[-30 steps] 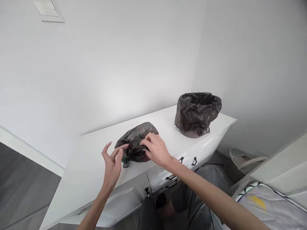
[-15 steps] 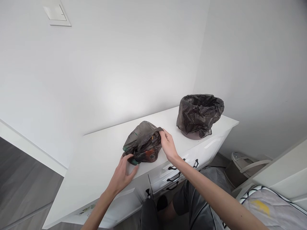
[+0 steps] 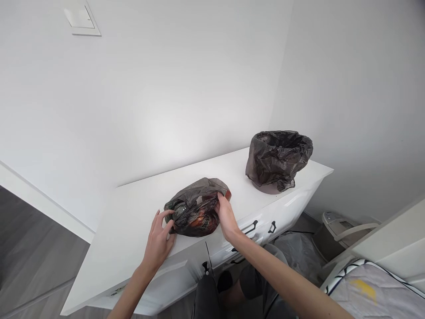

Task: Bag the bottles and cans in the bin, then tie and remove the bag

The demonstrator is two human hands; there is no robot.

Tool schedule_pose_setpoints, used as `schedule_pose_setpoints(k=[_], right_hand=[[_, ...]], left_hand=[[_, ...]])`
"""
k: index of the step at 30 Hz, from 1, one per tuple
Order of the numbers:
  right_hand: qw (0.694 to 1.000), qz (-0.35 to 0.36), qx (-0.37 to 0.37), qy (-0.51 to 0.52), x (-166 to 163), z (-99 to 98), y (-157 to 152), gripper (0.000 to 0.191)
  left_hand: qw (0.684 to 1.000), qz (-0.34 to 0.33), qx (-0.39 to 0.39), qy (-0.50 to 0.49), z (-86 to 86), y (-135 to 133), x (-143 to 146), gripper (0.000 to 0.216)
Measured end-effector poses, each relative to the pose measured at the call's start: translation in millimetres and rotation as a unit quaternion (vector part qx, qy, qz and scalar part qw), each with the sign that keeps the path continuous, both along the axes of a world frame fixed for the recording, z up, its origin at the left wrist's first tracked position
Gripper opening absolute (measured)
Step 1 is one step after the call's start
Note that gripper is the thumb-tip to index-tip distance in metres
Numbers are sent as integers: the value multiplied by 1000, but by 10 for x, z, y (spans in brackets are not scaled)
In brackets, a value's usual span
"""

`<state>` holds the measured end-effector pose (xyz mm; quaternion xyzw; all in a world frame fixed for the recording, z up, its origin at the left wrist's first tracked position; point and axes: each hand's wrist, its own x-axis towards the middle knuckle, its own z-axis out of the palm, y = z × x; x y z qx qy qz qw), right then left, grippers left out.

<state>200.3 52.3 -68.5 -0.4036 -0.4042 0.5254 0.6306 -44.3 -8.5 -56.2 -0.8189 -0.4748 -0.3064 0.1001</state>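
A dark, see-through plastic bag [image 3: 199, 208] lies bunched on the white cabinet top [image 3: 136, 221]. Orange-red and greenish contents show through its film, but I cannot make out what they are. At the bag's left end, my left hand [image 3: 159, 237] has its bent fingers closed on the film. My right hand [image 3: 226, 215] pinches the gathered plastic at the right end, its fingertips partly hidden in the folds. Further right stands a bin [image 3: 268, 189] lined with another dark bag [image 3: 277, 159], which is folded over its rim; neither hand touches it.
A wall rises behind the cabinet, with a light switch [image 3: 81, 20] at upper left. Black-handled drawers [image 3: 255, 232] face my legs. On the floor at right sits a grey appliance with a handle [image 3: 338, 230]. A quilted pad [image 3: 375, 288] fills the lower right corner.
The bag has been pulled lower and flattened toward the front edge. My right hand has moved down and slightly left, and my left hand has shifted left along the bag.
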Motion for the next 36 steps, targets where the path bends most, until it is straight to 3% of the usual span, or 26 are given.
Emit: schedule_pose_setpoints(k=[3,7,10,14,19,21,24,27,30,33,36], right_hand=[[999,-34,11,-14,-168,47,-35,58],[985,-76,92,-125,-352,114,-9,57],[965,-86,124,-215,-477,39,73,58],[950,-101,136,-262,-628,-121,222,60],[947,-106,119,-278,-718,-179,348,58],[948,-88,125,-281,-679,-160,338,57],[946,-61,159,-277,-513,-94,249,53],[938,-40,205,-277,-252,8,128,47],[927,-27,238,-289,21,85,57,39],[916,-31,256,-306,246,69,75,32],[915,-42,243,-320,401,-34,168,28]], left_hand=[[999,-17,39,19,1,-4,5,32],[998,-44,35,7,51,-82,32,35],[998,-65,4,11,115,-204,35,29],[989,-100,-55,98,155,-363,-33,25],[986,-64,-114,108,116,-408,-255,52],[985,-60,-131,94,145,-387,-321,50],[990,-55,-131,20,270,-341,-276,26],[989,19,-101,-111,446,-261,-37,35],[988,45,-97,-111,547,-117,272,32],[994,47,-94,-19,454,66,489,34],[992,67,-92,52,209,216,551,39]])
